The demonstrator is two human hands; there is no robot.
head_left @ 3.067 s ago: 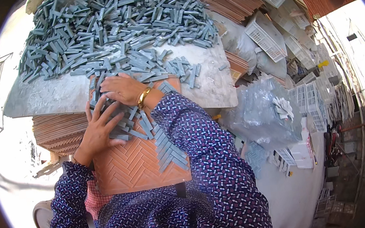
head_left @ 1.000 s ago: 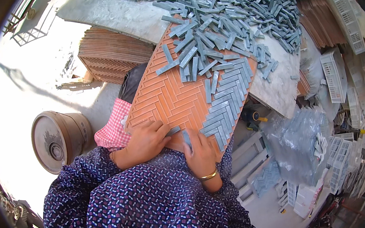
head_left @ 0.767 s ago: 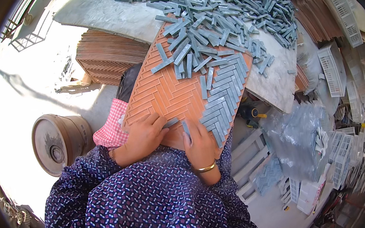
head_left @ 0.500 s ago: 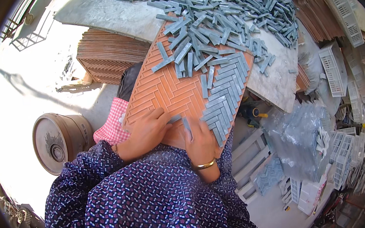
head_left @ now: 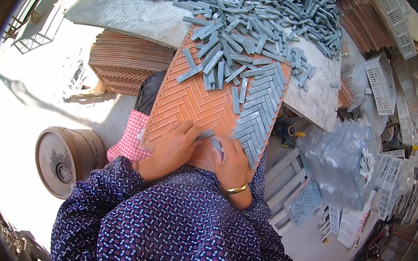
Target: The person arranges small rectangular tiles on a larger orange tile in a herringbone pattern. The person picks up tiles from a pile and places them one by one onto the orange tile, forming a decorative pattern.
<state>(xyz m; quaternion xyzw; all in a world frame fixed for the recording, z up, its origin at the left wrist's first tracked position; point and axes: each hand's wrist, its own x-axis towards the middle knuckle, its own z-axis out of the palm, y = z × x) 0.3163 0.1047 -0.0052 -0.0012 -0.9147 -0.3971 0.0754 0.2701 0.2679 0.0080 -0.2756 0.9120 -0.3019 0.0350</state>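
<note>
Two hands (head_left: 175,147) (head_left: 231,161), a grey strip (head_left: 206,134) pinched in each grip, loose pieces (head_left: 213,62) over far end of mould (head_left: 197,107)

My left hand (head_left: 173,146) and right hand (head_left: 231,161) drawn back from loose grey strips (head_left: 217,57) to the near end of the herringbone mould (head_left: 205,109), one strip (head_left: 206,134) now in each, lidded bucket (head_left: 71,160) newly visible

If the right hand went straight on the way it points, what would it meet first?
Probably the loose gray strips farther up the orange tray, though the right hand's height above it is unclear.
</note>
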